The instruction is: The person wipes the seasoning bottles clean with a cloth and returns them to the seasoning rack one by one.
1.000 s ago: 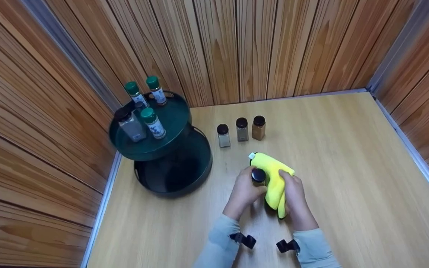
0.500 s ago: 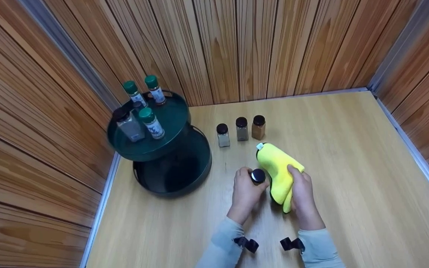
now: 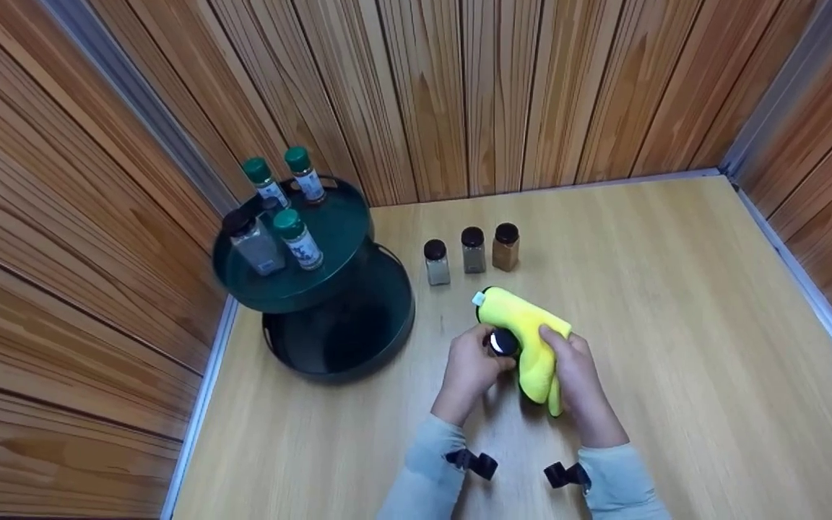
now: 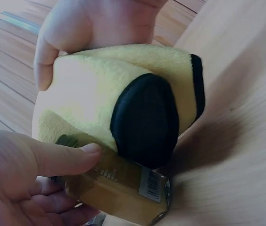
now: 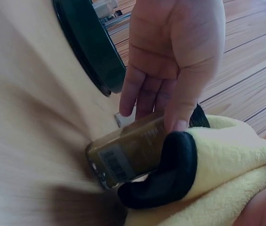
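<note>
One black-capped jar (image 4: 123,190) is pinched between the thumb and fingers of the left hand (image 3: 471,367), bottom end left poking out past them. Meanwhile a yellow cloth (image 3: 521,321) is gripped by the right hand (image 3: 581,379), held right up against the jar.

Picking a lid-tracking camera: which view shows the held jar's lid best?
Head: lid from above, mostly uncovered. Left wrist: only dark bits around the left hand. Right wrist: dark part between that hand and yellow cloth.
</note>
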`<act>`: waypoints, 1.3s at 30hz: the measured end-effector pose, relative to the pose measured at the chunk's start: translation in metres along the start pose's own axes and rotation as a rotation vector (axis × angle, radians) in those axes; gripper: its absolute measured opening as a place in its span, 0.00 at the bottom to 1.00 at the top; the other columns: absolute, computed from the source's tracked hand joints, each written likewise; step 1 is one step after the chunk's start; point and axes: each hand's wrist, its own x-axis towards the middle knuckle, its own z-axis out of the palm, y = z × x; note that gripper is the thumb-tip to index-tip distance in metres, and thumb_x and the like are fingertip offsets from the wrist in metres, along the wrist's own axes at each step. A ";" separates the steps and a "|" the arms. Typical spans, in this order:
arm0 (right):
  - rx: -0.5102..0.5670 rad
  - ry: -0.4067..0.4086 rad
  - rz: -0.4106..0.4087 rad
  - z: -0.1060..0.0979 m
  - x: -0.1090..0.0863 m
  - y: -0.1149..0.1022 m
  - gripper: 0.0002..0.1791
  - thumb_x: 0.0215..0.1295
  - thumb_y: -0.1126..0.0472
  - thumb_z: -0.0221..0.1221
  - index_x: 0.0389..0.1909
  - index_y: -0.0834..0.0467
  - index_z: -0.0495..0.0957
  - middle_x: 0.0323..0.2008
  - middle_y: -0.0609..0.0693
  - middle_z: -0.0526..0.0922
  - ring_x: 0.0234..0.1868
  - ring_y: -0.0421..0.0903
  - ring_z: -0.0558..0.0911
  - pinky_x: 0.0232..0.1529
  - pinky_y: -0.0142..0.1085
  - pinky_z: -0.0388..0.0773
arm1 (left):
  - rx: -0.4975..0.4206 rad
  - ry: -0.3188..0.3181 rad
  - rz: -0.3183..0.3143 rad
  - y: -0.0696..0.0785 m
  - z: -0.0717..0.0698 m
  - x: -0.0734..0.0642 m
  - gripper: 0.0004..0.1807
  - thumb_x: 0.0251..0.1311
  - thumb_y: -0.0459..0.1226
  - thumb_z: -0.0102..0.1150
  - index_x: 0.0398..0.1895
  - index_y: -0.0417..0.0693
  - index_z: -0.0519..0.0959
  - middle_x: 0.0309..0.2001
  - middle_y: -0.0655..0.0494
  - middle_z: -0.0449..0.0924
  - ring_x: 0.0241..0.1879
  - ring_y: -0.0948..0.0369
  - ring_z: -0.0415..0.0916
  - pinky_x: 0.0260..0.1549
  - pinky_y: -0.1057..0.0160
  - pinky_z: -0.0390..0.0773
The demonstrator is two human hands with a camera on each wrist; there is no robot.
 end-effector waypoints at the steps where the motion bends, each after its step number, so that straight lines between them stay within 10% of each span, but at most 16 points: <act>1: 0.000 0.000 -0.002 0.000 0.000 0.001 0.18 0.77 0.52 0.54 0.46 0.66 0.76 0.31 0.50 0.84 0.32 0.44 0.83 0.36 0.35 0.82 | -0.004 -0.001 -0.010 0.000 0.000 -0.001 0.26 0.49 0.29 0.78 0.53 0.50 0.83 0.57 0.53 0.84 0.61 0.57 0.76 0.64 0.52 0.74; 13: -0.081 0.041 0.095 0.012 0.003 0.014 0.18 0.77 0.50 0.53 0.41 0.63 0.77 0.27 0.48 0.82 0.28 0.43 0.81 0.33 0.34 0.79 | 0.071 -0.008 -0.012 0.004 -0.003 -0.007 0.27 0.55 0.29 0.74 0.61 0.47 0.81 0.60 0.51 0.82 0.62 0.57 0.76 0.64 0.51 0.75; 22: 0.035 0.075 -0.048 0.016 -0.006 -0.002 0.20 0.77 0.51 0.53 0.46 0.68 0.76 0.30 0.51 0.83 0.31 0.44 0.83 0.35 0.36 0.81 | 0.113 0.000 0.057 0.000 -0.003 -0.003 0.23 0.50 0.29 0.76 0.51 0.50 0.83 0.52 0.53 0.86 0.55 0.57 0.80 0.58 0.52 0.78; 31: -0.121 0.104 0.097 0.012 0.004 0.020 0.19 0.77 0.48 0.53 0.39 0.62 0.77 0.27 0.48 0.81 0.28 0.43 0.80 0.33 0.34 0.78 | 0.079 -0.014 0.041 0.000 -0.002 0.000 0.24 0.52 0.30 0.76 0.55 0.44 0.83 0.53 0.50 0.86 0.54 0.57 0.80 0.56 0.53 0.80; 39: 0.022 0.103 -0.051 0.016 -0.003 -0.003 0.19 0.77 0.52 0.53 0.44 0.67 0.77 0.29 0.50 0.83 0.29 0.43 0.82 0.33 0.36 0.81 | 0.089 -0.032 0.070 -0.001 -0.002 0.002 0.25 0.49 0.28 0.77 0.53 0.48 0.83 0.55 0.53 0.85 0.59 0.54 0.80 0.61 0.52 0.77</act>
